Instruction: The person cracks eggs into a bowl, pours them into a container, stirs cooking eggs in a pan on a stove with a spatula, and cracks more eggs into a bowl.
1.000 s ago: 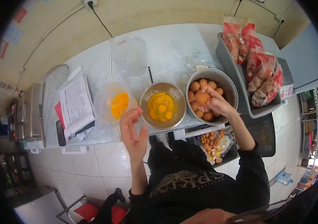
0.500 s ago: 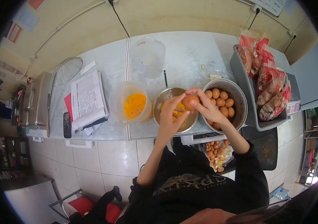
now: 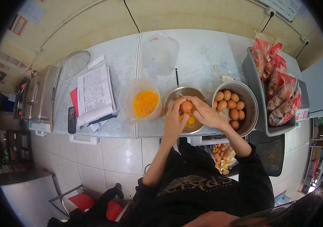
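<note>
Between my two hands, over the metal bowl (image 3: 199, 93), is a brown egg (image 3: 186, 106). The fingers of my left hand (image 3: 174, 122) press on it from the left, and those of my right hand (image 3: 209, 115) from the right. Whether its shell is split I cannot tell. Yellow yolk (image 3: 191, 120) shows in the bowl below, partly hidden by my fingers. Right of the bowl, a deep metal pot (image 3: 251, 99) contains several whole brown eggs (image 3: 231, 104). On the left stands a translucent plastic jug (image 3: 126, 101) with orange-yellow egg (image 3: 146, 103) inside.
An upturned or lying clear container (image 3: 160, 53) is at the back. Papers (image 3: 94, 90), a phone (image 3: 71, 120) and a wire strainer (image 3: 76, 64) lie left. A grey tub (image 3: 255, 70) with red-and-clear bags (image 3: 279, 85) stands right. Eggshells (image 3: 222, 156) fill a bin below the table edge.
My hands have closed in around the egg, which sits lower over the bowl. The yolk in the bowl shows more clearly. The whole view has shifted slightly.
</note>
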